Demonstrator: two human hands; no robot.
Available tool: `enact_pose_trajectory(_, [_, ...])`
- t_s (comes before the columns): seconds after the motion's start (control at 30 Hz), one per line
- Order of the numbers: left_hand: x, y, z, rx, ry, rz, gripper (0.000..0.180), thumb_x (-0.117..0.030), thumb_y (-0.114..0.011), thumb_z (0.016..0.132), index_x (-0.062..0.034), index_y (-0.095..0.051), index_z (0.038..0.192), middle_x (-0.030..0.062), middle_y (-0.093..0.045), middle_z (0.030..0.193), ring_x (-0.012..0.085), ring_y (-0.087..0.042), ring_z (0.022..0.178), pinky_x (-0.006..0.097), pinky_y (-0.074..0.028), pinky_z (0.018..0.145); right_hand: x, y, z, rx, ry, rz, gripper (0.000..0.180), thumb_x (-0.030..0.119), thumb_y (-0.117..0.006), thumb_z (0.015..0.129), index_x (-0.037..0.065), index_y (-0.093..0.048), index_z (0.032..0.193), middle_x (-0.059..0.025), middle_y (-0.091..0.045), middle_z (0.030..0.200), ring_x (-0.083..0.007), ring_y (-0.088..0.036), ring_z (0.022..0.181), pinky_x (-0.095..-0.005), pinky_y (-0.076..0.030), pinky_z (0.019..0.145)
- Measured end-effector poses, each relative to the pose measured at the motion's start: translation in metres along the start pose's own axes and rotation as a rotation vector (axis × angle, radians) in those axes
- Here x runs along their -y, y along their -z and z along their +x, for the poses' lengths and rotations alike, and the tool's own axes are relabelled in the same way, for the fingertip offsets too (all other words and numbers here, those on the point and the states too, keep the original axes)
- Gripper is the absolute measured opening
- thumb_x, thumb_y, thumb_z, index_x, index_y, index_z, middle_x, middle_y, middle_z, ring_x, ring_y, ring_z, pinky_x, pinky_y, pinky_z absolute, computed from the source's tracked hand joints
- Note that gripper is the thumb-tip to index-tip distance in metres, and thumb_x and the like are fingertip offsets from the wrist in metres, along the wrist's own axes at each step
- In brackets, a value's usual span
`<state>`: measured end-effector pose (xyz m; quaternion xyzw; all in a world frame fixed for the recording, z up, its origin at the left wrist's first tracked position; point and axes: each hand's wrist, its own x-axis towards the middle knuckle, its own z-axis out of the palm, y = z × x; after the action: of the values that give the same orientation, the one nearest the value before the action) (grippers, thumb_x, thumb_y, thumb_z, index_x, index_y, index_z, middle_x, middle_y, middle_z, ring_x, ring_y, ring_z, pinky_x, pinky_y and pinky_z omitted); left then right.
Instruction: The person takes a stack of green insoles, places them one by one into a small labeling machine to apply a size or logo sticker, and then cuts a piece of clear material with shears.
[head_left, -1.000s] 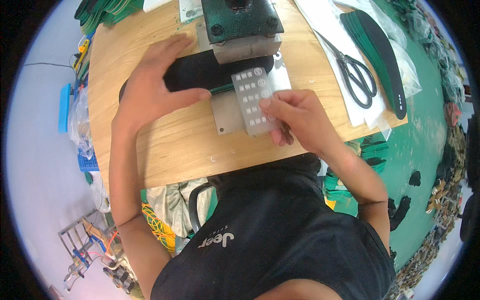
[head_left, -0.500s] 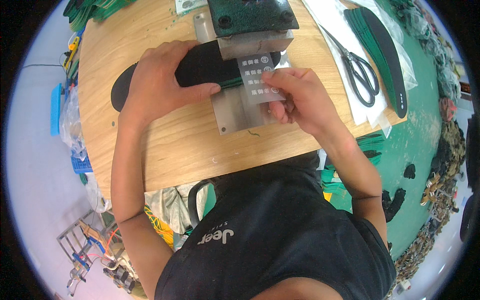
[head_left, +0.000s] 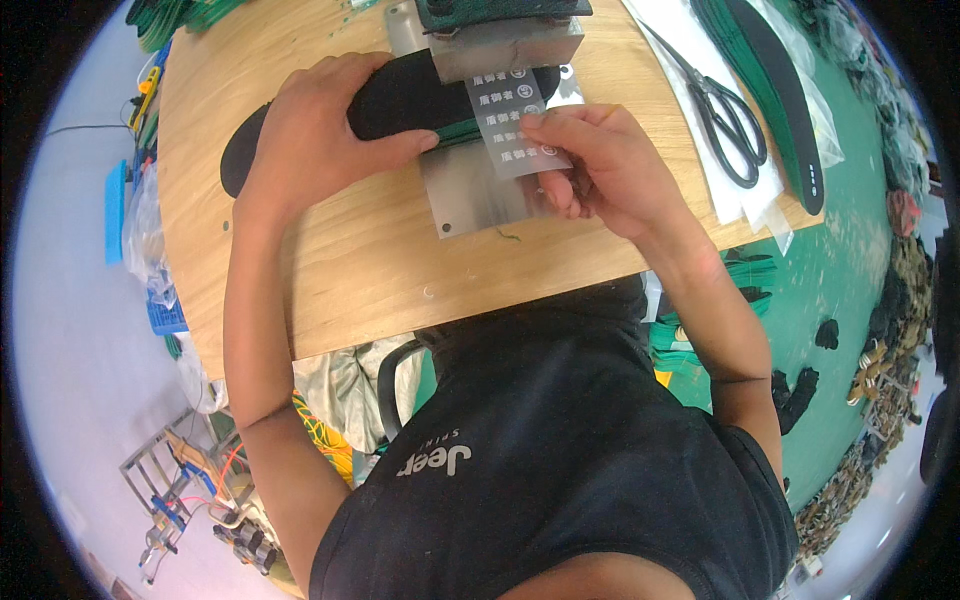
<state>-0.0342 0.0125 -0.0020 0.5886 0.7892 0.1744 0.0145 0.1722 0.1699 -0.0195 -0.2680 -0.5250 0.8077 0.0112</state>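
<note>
My left hand (head_left: pixel 310 135) is closed round a small stack of black-topped, green-edged insoles (head_left: pixel 400 100), thumb along the near edge and fingers over the far side. The stack's right end lies beneath the metal block of a press (head_left: pixel 505 50) and over a flat steel plate (head_left: pixel 465 195). My right hand (head_left: pixel 610 165) pinches a translucent film strip (head_left: pixel 508 130) with rows of white printing between thumb and fingers. The strip runs over the insoles' right end, up to the press block, and hangs over the plate's near part.
Black-handled scissors (head_left: pixel 728 125) lie on white sheets (head_left: pixel 690 110) to the right, beside another insole stack (head_left: pixel 775 90). More green insoles (head_left: pixel 180 20) are at the far left. The wooden table's near edge (head_left: pixel 400 335) runs in front of my body.
The whole view has shifted, so the table and press sit higher in the picture. One more printed row of the film shows below the press block. Both hands keep their grips.
</note>
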Motion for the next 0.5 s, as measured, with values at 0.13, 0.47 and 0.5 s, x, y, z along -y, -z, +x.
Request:
enact_pose_trajectory(0.13, [-0.0002, -0.0007, -0.0023, -0.002, -0.019, -0.04, 0.066, -0.035, -0.08, 0.066, -0.0045, -0.057, 0.12, 0.0148, -0.062, 0.107, 0.0325, -0.057, 0.1, 0.038, -0.045, 0.088, 0.0002, -0.0028, -0.0016, -0.022, 0.011, -0.008, 0.028, 0.026, -0.058, 0.09, 0.004, -0.061, 0.074, -0.0055, -0.056, 0.052, -0.0118, -0.049, 0.04, -0.0242, -0.033, 0.037])
enact_pose_trajectory(0.47, [0.0014, -0.0006, -0.0032, 0.023, -0.016, 0.008, 0.065, -0.037, -0.079, 0.067, -0.0057, -0.058, 0.12, 0.0143, -0.063, 0.108, 0.0321, -0.057, 0.1, 0.038, -0.044, 0.089, -0.0025, -0.0012, -0.0027, 0.012, 0.024, 0.002, 0.027, 0.026, -0.057, 0.091, 0.003, -0.061, 0.076, -0.0045, -0.056, 0.053, -0.0115, -0.05, 0.041, -0.0238, -0.034, 0.038])
enact_pose_trajectory(0.5, [0.0019, -0.0009, -0.003, 0.022, -0.024, 0.013, 0.065, -0.037, -0.079, 0.067, -0.006, -0.058, 0.12, 0.0142, -0.063, 0.108, 0.0321, -0.057, 0.1, 0.038, -0.044, 0.089, -0.0016, -0.0019, -0.0036, 0.0, 0.021, -0.002, 0.027, 0.026, -0.057, 0.091, 0.003, -0.061, 0.076, -0.0047, -0.056, 0.053, -0.0115, -0.05, 0.041, -0.0238, -0.034, 0.038])
